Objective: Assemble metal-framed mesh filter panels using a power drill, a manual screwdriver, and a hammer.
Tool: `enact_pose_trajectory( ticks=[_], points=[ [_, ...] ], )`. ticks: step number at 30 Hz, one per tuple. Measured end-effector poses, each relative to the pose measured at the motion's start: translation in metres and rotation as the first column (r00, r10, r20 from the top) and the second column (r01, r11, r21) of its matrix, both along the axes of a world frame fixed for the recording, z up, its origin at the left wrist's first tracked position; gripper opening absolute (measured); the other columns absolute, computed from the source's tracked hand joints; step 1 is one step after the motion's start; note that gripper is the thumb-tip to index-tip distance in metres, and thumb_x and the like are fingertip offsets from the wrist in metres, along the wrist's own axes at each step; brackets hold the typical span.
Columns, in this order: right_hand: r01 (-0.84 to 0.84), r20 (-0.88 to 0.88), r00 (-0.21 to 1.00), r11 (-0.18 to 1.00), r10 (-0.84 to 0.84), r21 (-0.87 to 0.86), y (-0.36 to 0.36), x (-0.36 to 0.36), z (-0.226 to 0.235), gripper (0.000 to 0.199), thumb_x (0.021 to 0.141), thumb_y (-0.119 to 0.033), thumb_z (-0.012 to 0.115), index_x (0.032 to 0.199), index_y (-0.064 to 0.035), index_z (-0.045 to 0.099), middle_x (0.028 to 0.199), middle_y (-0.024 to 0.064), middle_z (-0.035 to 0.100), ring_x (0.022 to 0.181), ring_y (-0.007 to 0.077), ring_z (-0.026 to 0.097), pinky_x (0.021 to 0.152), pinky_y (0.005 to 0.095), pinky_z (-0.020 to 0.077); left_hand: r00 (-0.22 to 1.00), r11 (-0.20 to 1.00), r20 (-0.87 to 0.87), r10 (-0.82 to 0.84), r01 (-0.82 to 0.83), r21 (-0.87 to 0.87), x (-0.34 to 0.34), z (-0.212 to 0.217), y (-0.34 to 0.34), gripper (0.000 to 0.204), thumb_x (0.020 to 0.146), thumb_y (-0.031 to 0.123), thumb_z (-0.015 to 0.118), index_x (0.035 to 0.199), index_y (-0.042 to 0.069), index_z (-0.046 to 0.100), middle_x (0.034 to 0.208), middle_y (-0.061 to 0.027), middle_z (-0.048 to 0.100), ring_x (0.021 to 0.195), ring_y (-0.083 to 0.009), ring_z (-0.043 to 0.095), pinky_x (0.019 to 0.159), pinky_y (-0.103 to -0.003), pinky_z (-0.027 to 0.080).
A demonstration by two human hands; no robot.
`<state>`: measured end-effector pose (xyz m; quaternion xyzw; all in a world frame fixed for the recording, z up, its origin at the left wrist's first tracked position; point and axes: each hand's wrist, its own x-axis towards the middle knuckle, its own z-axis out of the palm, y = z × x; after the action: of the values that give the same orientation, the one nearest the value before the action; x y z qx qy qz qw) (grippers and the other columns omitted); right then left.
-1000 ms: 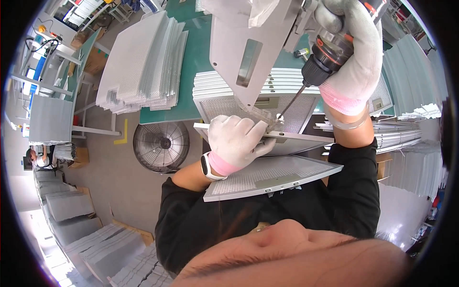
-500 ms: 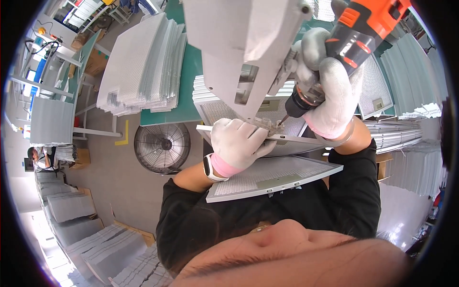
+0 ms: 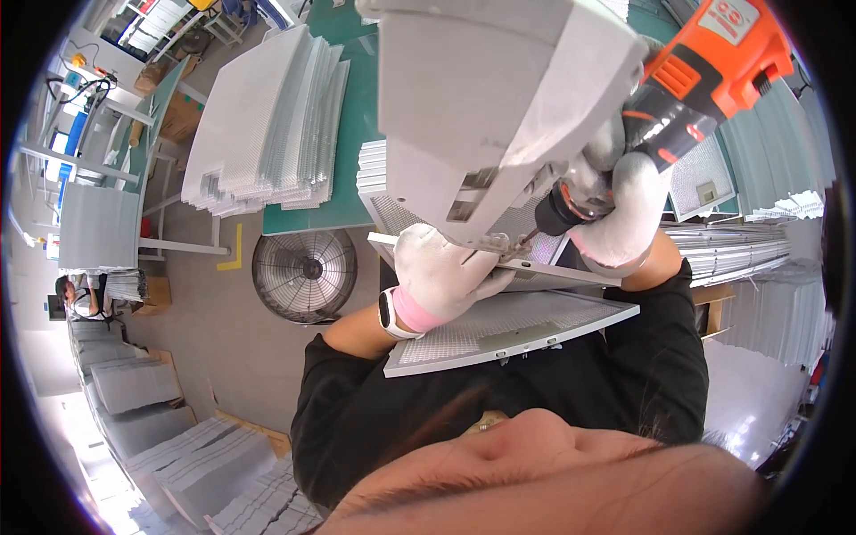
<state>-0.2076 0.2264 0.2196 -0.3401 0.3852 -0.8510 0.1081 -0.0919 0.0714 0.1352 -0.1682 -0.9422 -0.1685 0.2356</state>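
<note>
My left hand (image 3: 446, 276), in a white glove with a pink cuff, is closed on the edge of a metal-framed mesh panel (image 3: 562, 272). My right hand (image 3: 624, 214), also gloved, grips an orange and black cordless drill (image 3: 691, 89). The drill's dark chuck points down and left, its thin bit reaching toward small fittings (image 3: 504, 242) at the panel's edge. Beside the drill hangs a large pale grey tool body (image 3: 464, 98), its lower tip close to my left fingers. It hides part of the panel and bench. Another mesh panel (image 3: 513, 330) leans against my front.
A thick stack of mesh panels (image 3: 259, 116) stands on the green bench (image 3: 343, 178) to the left. More panels (image 3: 762, 143) are stacked at the right. A floor fan (image 3: 308, 276) stands left of me; a person (image 3: 85, 294) is farther left.
The drill has shifted slightly right and down, tilting a little. The grey tool body has moved right and down, its tip now nearer the panel edge. My left hand has barely moved.
</note>
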Motion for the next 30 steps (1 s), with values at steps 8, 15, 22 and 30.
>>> enact_pose_trajectory(
  ticks=[8,15,22,30],
  points=[
    [-0.082,-0.084,0.993,0.997,0.082,-0.004,0.002,-0.006,-0.01,0.026,0.091,-0.015,0.06,0.11,-0.0009,0.048,0.078,0.005,0.052,0.057,0.0104,0.05,0.059,0.0282,0.0482,0.993,0.999,-0.112,-0.03,0.034,0.029,-0.003,-0.004,0.001,0.028,0.066,0.032,0.08,0.087,0.015,0.071,0.09,-0.0029,0.066,0.072,-0.0237,0.065,0.053,-0.041,0.047],
    [-0.118,-0.066,0.991,0.99,0.113,-0.074,-0.011,-0.014,0.006,0.021,0.092,-0.018,0.065,0.097,-0.0004,0.055,0.077,0.0056,0.057,0.052,0.0062,0.048,0.045,0.0196,0.0374,1.0,0.997,-0.009,0.003,-0.003,0.073,0.0,0.006,-0.002,0.028,0.067,0.031,0.081,0.086,0.013,0.071,0.087,-0.0032,0.065,0.07,-0.0242,0.065,0.057,-0.042,0.048],
    [0.308,-0.023,0.95,0.948,-0.31,-0.085,-0.02,-0.037,0.054,0.02,0.096,-0.02,0.063,0.107,-0.0071,0.054,0.087,0.0021,0.058,0.07,0.0086,0.053,0.06,0.0204,0.0421,0.955,0.98,0.243,-0.171,0.191,-0.061,0.005,0.049,-0.042,0.058,0.078,0.018,0.076,0.131,0.001,0.058,0.106,-0.0136,0.071,0.087,-0.031,0.069,0.068,-0.041,0.051],
    [0.352,-0.092,0.932,0.936,-0.352,-0.013,-0.023,-0.047,0.056,0.02,0.095,-0.015,0.062,0.112,-0.0066,0.054,0.089,0.0025,0.06,0.072,0.0085,0.056,0.063,0.0208,0.0445,0.855,0.857,0.279,-0.438,0.302,0.419,-0.016,0.052,-0.087,0.05,0.087,0.022,0.073,0.129,0.001,0.06,0.106,-0.0153,0.071,0.097,-0.0278,0.07,0.089,-0.04,0.054]
  ],
)
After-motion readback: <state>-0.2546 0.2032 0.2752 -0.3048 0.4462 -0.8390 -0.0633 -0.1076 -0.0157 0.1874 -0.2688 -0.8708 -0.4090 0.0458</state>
